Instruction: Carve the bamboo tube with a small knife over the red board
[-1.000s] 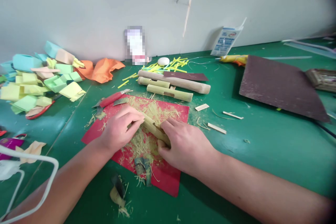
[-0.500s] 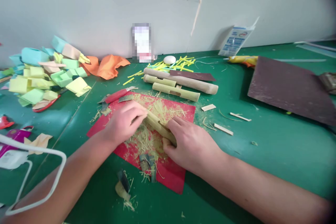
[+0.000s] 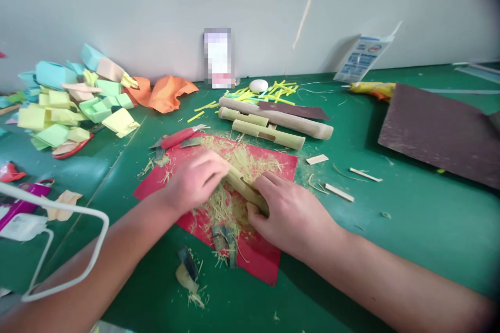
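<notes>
A short pale-green bamboo piece (image 3: 242,186) lies slanted on a red sheet (image 3: 273,164) strewn with yellow-green shavings. My left hand (image 3: 195,181) is closed around its upper left end. My right hand (image 3: 291,213) grips its lower right end, fingers curled over it. What else my left fingers may hold is hidden. Both forearms reach in from the bottom of the view.
A red-handled knife (image 3: 177,138) lies at the sheet's top left. Three bamboo lengths (image 3: 273,124), sandpaper (image 3: 441,132), yellow straw bits (image 3: 269,92), a white egg-like object (image 3: 258,85), folded coloured papers (image 3: 74,106), orange paper (image 3: 164,93) and wood slivers (image 3: 339,192) lie on the green table.
Both hands stay on the bamboo piece in the same grip. The camera has shifted, so everything sits slightly further right and lower in the view.
</notes>
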Demonstrator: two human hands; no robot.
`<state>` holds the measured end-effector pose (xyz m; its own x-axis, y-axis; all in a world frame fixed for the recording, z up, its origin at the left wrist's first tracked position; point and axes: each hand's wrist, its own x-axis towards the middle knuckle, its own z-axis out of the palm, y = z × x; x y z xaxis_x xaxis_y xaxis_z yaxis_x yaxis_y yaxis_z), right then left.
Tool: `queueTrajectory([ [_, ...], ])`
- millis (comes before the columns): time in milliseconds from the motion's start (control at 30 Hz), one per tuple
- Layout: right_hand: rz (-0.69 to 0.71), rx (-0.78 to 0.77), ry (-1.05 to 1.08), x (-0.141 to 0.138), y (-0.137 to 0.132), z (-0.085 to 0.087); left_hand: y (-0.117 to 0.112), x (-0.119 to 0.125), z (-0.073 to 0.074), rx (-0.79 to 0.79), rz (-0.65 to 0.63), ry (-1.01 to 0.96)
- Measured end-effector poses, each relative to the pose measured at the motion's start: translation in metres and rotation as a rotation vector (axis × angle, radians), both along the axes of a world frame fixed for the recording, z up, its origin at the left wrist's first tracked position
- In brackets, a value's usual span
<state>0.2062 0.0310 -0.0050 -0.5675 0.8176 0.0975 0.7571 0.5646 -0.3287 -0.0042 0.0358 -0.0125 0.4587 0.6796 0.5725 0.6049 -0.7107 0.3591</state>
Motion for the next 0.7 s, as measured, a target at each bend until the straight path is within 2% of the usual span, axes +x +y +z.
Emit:
queueTrajectory([
  [67,-0.003,0.002,0.002,-0.0006,0.0000,0.0000,-0.0005,-0.0007,-0.0003,0.012,0.026,-0.004],
  [200,0.004,-0.013,-0.008,-0.0008,0.0000,-0.0001,-0.0011,-0.0003,-0.0003,-0.035,-0.047,0.005],
  [300,-0.002,-0.016,0.000,-0.0003,-0.0003,0.0004,0.0003,-0.0002,0.0003,0.021,0.036,-0.006],
  [433,-0.002,-0.025,-0.012,-0.0005,-0.0004,0.0016,0.0005,-0.0002,0.0008,-0.040,-0.020,0.003],
  [567,-0.007,-0.027,-0.009,-0.0011,-0.0003,0.0019,-0.0015,0.0001,-0.0004,0.016,0.059,-0.005],
  [700,-0.013,-0.016,-0.002,-0.0013,-0.0007,0.0022,-0.0034,0.0018,-0.0012,-0.055,-0.052,0.002],
])
